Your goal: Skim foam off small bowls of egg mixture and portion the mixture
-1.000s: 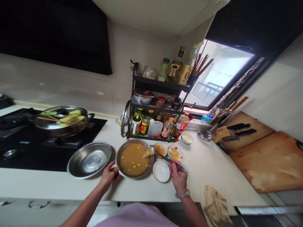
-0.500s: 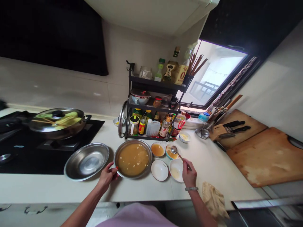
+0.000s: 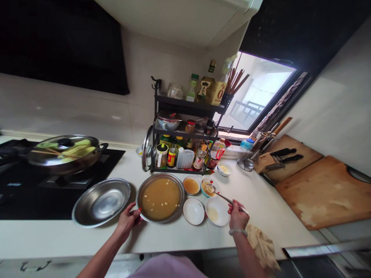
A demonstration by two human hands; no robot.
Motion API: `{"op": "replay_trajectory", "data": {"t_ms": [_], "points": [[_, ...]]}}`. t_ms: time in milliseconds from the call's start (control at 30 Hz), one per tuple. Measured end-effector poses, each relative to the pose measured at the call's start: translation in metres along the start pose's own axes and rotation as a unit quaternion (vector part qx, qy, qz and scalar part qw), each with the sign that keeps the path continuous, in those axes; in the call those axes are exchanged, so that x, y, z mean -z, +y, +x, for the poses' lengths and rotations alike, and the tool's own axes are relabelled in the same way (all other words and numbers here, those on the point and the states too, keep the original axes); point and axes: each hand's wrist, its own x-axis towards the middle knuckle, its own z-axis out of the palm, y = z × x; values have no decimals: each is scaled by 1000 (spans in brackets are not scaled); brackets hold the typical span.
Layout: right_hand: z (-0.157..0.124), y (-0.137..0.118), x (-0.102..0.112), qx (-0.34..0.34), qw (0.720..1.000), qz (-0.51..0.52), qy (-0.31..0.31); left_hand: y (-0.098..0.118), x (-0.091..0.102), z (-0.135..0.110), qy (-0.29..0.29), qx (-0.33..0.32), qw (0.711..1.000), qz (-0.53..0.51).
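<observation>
My left hand [image 3: 129,217] grips the near left rim of a round metal basin [image 3: 140,199] full of brown liquid with pale bits afloat. My right hand [image 3: 239,216] is closed round the handle of a long metal spoon [image 3: 224,198]. The spoon's head is at a small bowl [image 3: 204,192] of brownish liquid with pale pieces, and pale bits show in the head. Left of that bowl stands another small bowl with orange-brown liquid [image 3: 191,185]. Nearer me are a white dish [image 3: 193,211] and a white bowl [image 3: 220,213] with a little pale residue.
An empty metal basin [image 3: 101,204] sits by the hob, where a lidded pan [image 3: 65,154] stands. Behind is a black rack [image 3: 185,133] of bottles and jars. A small bowl [image 3: 224,168], knives [image 3: 286,154], cutting board [image 3: 327,193] and cloth [image 3: 261,247] are on the right.
The spoon's head has gone lower, into the bowl with pale pieces, and its handle lies flatter. My right hand has shifted right and slightly down. My left hand stays at the basin.
</observation>
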Motion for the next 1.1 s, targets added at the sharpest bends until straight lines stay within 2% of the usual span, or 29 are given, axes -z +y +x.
{"op": "replay_trajectory", "data": {"t_ms": [200,300,467,667,767,900,967,1000,1100], "points": [[-7,-24,-6,-7,1000,17,-12,-4,3,4,-1,-4,1000,-6],[-17,-36,-12,-9,999,24,-38,-6,4,5,-8,-8,1000,-9],[-43,-47,-25,-1,993,10,-122,-7,4,6,-10,-12,1000,-15],[-84,-43,-42,35,971,-39,-235,-7,3,5,-16,-18,1000,-16],[-101,-39,-43,115,944,-68,-302,-6,2,3,-14,-18,1000,-16],[-106,-40,-36,318,859,-95,-391,-4,1,1,-10,-16,1000,-23],[-97,-39,-31,379,839,-101,-377,-4,1,2,-10,-16,1000,-25],[-90,-38,-29,382,847,-107,-355,-5,1,2,-12,-18,999,-25],[-61,-31,-21,312,903,-141,-259,-7,2,4,-14,-22,999,-18]]}}
